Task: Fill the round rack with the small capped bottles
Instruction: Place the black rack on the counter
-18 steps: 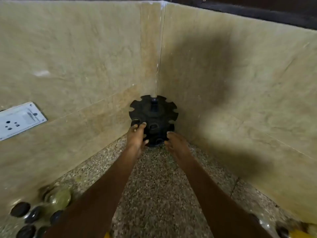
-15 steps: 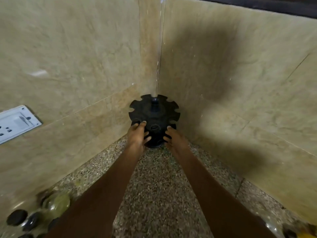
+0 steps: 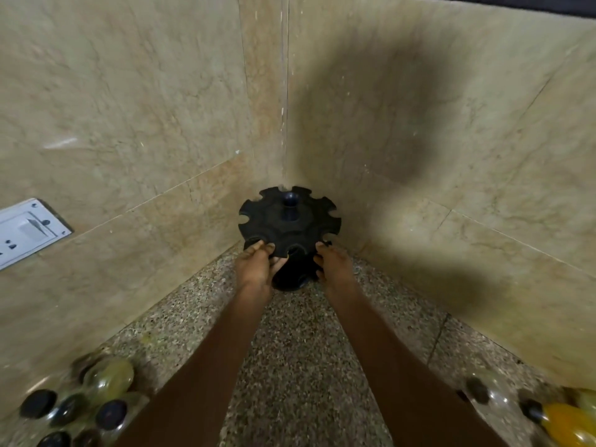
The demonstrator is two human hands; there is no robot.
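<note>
A black round rack (image 3: 289, 217) with notched slots around its rim and a centre post stands in the far corner of a speckled stone counter. Its slots hold nothing. My left hand (image 3: 256, 267) grips the rack's near left edge, fingers curled over the rim. My right hand (image 3: 333, 262) holds the near right side of the rack. Several small clear bottles with black caps (image 3: 74, 408) stand at the near left. More such bottles (image 3: 548, 414), some with yellow contents, lie at the near right.
Beige marble walls (image 3: 145, 108) meet in a corner right behind the rack. A white switch and socket plate (image 3: 24, 230) sits on the left wall. The speckled counter (image 3: 290, 350) stretches between my forearms toward me.
Both hands have closed in on the rack and now grip its near rim on each side. The view has tilted down, showing more of the bottles at both near corners.
</note>
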